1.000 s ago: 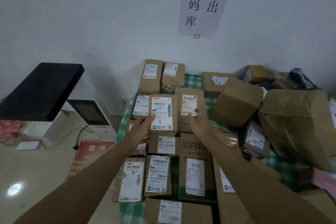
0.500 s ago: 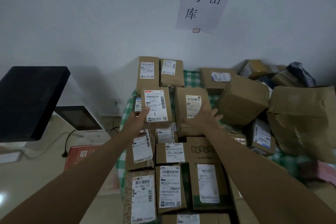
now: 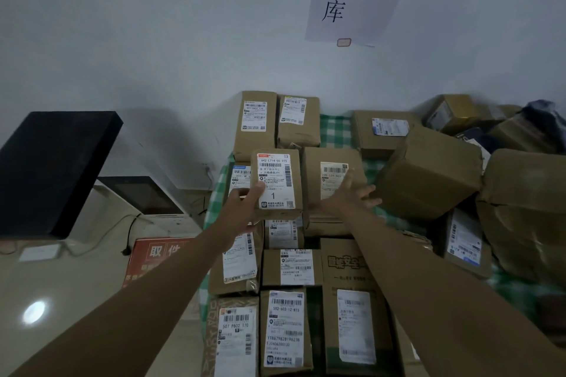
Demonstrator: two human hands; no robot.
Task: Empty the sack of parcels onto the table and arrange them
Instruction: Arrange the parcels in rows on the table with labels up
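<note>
My left hand [image 3: 245, 202] grips a small brown parcel [image 3: 277, 182] with a white label marked "1", held above the rows of parcels. My right hand [image 3: 352, 196] reaches forward with spread fingers, its fingertips against the labelled parcel [image 3: 332, 180] beside it and close to a big plain box [image 3: 428, 174]. Several labelled parcels lie in neat rows on the green checked table [image 3: 335, 128]; two stand at the back by the wall [image 3: 255, 119]. No sack shows in view.
Unsorted boxes pile up at the right, with a large crumpled carton [image 3: 526, 208] and a dark bag [image 3: 545, 119]. A black scanner hood [image 3: 52, 168] and a screen [image 3: 141, 196] stand left of the table. A red sign [image 3: 156, 257] lies on the floor.
My left hand has carried the "1" parcel up and away from me. My right hand let go of the neighbouring parcel and moved right with fingers spreading toward the big box.
</note>
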